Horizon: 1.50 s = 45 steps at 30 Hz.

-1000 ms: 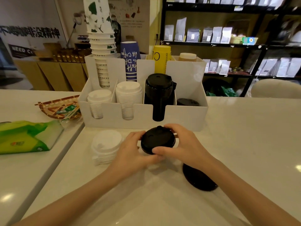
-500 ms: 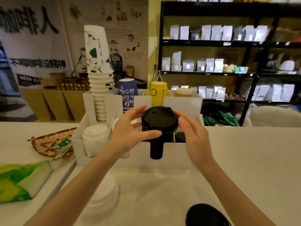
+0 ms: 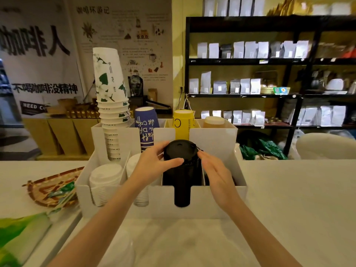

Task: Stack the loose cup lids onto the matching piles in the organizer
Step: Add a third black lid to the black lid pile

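The left hand point(image 3: 154, 162) pinches the round black plastic lid point(image 3: 180, 151) with thumb in front, fingers curled behind. That lid sits atop the tall black lid pile point(image 3: 182, 182) in the white compartmented organizer point(image 3: 217, 197). The right hand point(image 3: 217, 174) is released, fingers flat just beside the lid.

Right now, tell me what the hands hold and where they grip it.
The left hand pinches the top black lid by its rim, on the black pile. The right hand is open beside it.

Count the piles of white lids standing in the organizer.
2: one white lid pile in the front left compartment, a second white lid pile right of it, partly hidden behind the left hand. Others may be hidden.
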Each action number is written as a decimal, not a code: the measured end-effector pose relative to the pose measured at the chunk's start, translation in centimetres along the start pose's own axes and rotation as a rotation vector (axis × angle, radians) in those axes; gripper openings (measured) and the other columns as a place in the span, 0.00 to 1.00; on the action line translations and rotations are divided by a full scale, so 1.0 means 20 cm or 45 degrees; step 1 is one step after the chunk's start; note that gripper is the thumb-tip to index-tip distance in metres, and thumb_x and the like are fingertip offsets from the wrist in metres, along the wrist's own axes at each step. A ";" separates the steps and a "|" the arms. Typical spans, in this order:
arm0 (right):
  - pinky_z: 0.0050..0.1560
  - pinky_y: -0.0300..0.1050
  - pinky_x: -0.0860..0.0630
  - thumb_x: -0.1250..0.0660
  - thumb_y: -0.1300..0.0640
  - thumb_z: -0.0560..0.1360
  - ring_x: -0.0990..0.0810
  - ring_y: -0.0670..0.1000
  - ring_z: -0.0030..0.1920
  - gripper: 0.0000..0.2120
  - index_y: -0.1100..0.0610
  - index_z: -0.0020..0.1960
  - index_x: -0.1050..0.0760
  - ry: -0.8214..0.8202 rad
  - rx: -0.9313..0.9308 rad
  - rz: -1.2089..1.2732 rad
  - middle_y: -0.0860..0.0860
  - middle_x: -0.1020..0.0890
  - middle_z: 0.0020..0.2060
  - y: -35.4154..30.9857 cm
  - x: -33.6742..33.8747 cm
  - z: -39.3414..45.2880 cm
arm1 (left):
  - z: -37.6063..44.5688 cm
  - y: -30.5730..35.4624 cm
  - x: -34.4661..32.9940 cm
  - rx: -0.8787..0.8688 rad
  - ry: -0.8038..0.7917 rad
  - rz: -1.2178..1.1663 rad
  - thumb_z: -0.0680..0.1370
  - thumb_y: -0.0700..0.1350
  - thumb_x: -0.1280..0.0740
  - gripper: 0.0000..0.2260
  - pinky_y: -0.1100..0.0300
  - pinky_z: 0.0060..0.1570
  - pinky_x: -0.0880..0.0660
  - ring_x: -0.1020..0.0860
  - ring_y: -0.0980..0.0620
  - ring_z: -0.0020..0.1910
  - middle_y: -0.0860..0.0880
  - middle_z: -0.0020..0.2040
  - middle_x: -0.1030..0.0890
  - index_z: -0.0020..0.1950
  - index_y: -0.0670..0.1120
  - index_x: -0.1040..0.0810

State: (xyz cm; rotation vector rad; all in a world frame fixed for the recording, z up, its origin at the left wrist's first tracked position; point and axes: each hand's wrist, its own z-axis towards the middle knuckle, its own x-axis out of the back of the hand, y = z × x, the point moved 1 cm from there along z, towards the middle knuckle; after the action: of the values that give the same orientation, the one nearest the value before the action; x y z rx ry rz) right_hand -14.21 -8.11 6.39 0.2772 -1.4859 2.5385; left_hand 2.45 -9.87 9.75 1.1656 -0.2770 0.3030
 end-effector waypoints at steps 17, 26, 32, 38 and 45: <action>0.68 0.40 0.40 0.47 0.50 0.78 0.34 0.48 0.68 0.20 0.56 0.68 0.35 0.031 0.128 -0.444 0.51 0.30 0.68 0.00 -0.04 -0.01 | 0.04 0.00 -0.05 -0.109 0.044 0.456 0.63 0.51 0.25 0.35 0.63 0.54 0.36 0.35 0.56 0.57 0.48 0.62 0.30 0.66 0.47 0.34; 0.66 0.38 0.43 0.45 0.54 0.78 0.36 0.49 0.68 0.19 0.56 0.68 0.37 -0.017 0.122 -0.431 0.52 0.30 0.68 0.02 -0.01 0.00 | 0.03 -0.01 -0.06 -0.094 0.123 0.531 0.64 0.55 0.26 0.33 0.64 0.52 0.37 0.34 0.55 0.55 0.47 0.62 0.29 0.65 0.47 0.33; 0.68 0.39 0.48 0.46 0.51 0.78 0.42 0.49 0.71 0.23 0.56 0.71 0.44 -0.142 0.132 -0.622 0.51 0.36 0.71 0.02 -0.02 0.00 | 0.00 -0.04 -0.11 -0.128 0.209 0.427 0.65 0.53 0.27 0.31 0.65 0.53 0.35 0.32 0.54 0.56 0.48 0.59 0.29 0.64 0.47 0.33; 0.71 0.52 0.37 0.42 0.55 0.77 0.34 0.48 0.66 0.24 0.48 0.70 0.43 -0.205 -0.100 -0.187 0.49 0.33 0.69 -0.02 0.04 -0.05 | -0.04 -0.09 -0.15 -0.102 0.217 0.413 0.68 0.55 0.31 0.35 0.54 0.65 0.32 0.33 0.48 0.65 0.46 0.66 0.31 0.69 0.45 0.39; 0.64 0.42 0.34 0.40 0.55 0.76 0.31 0.43 0.62 0.26 0.47 0.71 0.45 -0.201 -0.112 -0.238 0.43 0.29 0.63 -0.05 0.19 -0.31 | -0.12 -0.10 -0.25 -0.139 0.279 0.387 0.76 0.52 0.40 0.34 0.63 0.69 0.55 0.53 0.51 0.75 0.46 0.76 0.52 0.73 0.44 0.57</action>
State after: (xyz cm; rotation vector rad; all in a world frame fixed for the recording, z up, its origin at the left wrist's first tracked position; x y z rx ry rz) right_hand -17.91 -1.97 5.28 0.5856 -1.5413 2.3449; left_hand -1.22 -8.91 5.30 0.9722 -0.2740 0.6697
